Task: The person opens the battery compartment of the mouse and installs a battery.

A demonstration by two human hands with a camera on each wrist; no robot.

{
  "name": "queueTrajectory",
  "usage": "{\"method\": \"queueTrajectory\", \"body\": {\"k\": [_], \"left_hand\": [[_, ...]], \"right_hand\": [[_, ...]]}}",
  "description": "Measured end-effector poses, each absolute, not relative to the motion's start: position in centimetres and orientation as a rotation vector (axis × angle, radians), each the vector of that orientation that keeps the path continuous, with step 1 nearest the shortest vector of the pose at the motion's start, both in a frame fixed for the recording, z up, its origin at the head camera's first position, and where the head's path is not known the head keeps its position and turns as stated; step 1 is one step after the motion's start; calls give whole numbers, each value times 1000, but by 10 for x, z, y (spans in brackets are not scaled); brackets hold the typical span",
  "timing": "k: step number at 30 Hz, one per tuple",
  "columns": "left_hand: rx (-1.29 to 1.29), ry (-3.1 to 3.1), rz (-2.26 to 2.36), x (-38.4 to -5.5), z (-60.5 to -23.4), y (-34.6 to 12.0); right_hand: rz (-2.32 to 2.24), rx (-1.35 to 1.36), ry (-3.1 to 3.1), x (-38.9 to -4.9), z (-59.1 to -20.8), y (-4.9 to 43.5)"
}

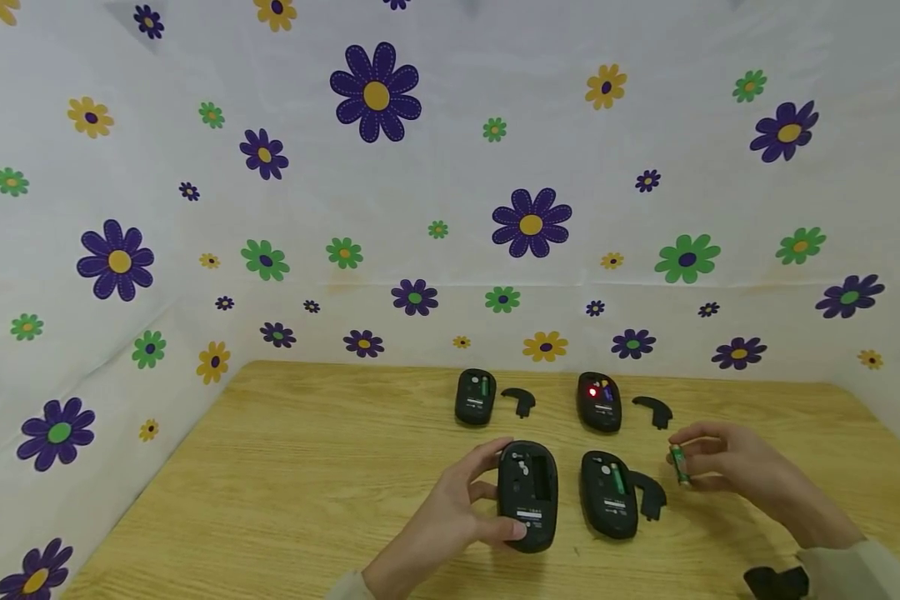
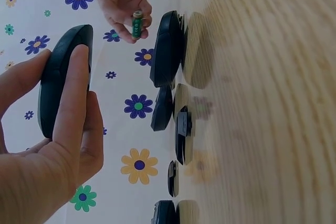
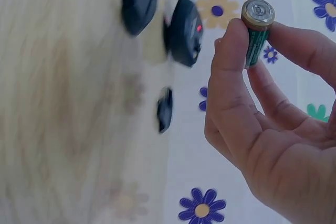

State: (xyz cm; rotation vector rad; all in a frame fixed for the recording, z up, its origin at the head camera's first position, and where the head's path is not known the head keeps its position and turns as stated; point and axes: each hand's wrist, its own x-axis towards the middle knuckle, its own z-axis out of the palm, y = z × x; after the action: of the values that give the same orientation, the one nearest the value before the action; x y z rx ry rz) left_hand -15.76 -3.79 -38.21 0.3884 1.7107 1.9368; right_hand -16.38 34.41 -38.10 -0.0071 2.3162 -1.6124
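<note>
My left hand [image 1: 461,512] grips a black computer mouse [image 1: 527,508] above the table, its underside turned up toward me. Its battery slot is uncovered and looks dark inside; the thumb lies on the lower part of the underside. In the left wrist view this mouse [image 2: 54,82] is seen side-on between thumb and fingers. Off to the right, my right hand [image 1: 746,475] pinches a small green battery [image 1: 678,464] by its sides. The right wrist view shows the battery [image 3: 257,43] upright between the fingertips, one flat metal end facing the camera.
Between the hands lies an upturned mouse [image 1: 607,500] with one green battery, beside a loose black cover [image 1: 651,496]. Farther back are another upturned mouse [image 1: 476,400] with a cover [image 1: 522,402], and a mouse glowing red [image 1: 600,408] with its cover [image 1: 656,411]. A flowered cloth [image 1: 450,167] hangs behind.
</note>
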Motion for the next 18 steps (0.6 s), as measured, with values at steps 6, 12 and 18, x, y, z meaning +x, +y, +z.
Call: {"method": "queueTrajectory", "body": {"k": [6,12,18], "left_hand": [[405,1720,1922,-158,-382,-33],[425,1732,1923,-158,-383,-29],[406,1728,1922,-158,-383,-27]], "right_hand": [[-1655,-53,2335,-162,-372,332],[-1746,-129,2292,-160,-366,321],[-1791,-111,2315,-156,-359,305]]}}
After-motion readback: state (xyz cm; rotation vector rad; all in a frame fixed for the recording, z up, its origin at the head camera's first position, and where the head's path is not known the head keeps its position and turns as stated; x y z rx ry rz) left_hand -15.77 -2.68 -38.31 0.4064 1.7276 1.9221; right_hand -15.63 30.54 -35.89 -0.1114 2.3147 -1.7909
